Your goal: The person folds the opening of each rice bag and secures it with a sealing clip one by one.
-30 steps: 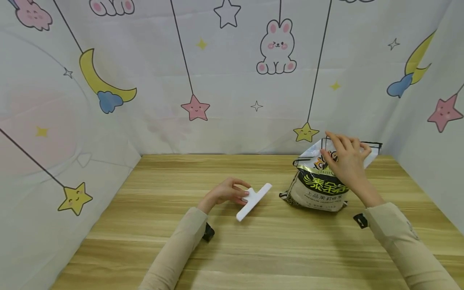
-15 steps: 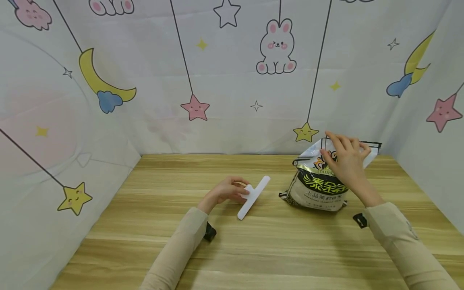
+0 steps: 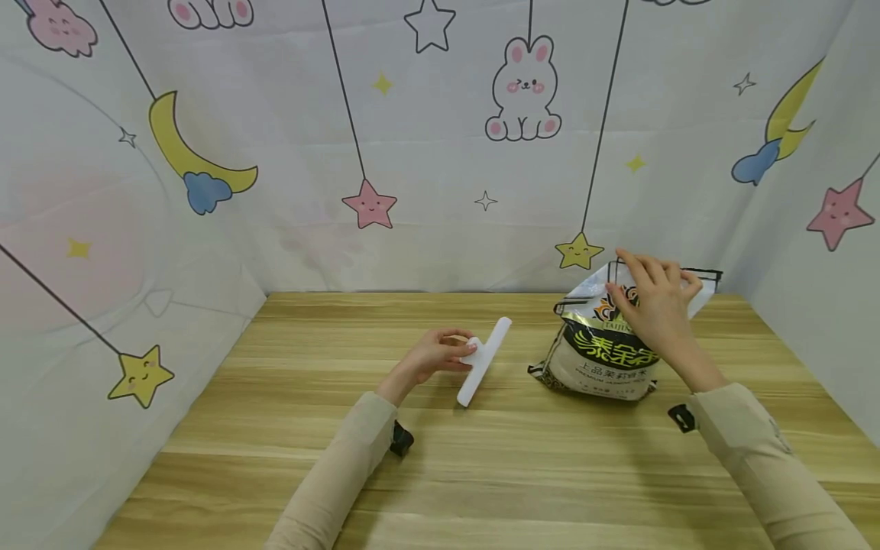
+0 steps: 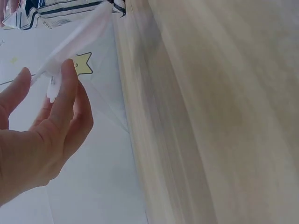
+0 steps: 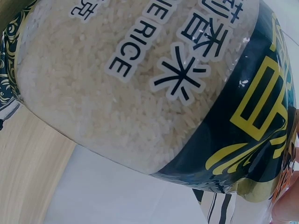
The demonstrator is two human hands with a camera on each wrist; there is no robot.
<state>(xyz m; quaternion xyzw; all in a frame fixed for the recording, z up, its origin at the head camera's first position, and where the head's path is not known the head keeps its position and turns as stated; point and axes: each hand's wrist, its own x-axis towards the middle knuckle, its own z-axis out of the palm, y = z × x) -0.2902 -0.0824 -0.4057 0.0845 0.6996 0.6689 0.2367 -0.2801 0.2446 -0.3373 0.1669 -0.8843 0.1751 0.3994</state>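
My left hand (image 3: 440, 355) pinches a white bag clip (image 3: 486, 359) by its short handle tab, the long bar slanting up and away to the right. In the left wrist view, the thumb and fingers are on either side of the clip (image 4: 77, 42). To the right, a rice bag (image 3: 605, 367) with a dark band and yellow lettering stands on the table, its top leaning back. My right hand (image 3: 660, 305) grips the bag's upper part, thumb on the front and fingers at the top edge. White grains show through the bag (image 5: 107, 107) in the right wrist view.
The wooden table (image 3: 481, 473) runs back to a white curtain (image 3: 440, 137) printed with stars, moons and bunnies. Side curtains hang at left and right. Black straps (image 3: 402, 439) show at both wrists.
My left hand has lifted slightly, and the bag clip has turned steeper, its far end rising away from me. The right hand and the rice bag stay where they were.
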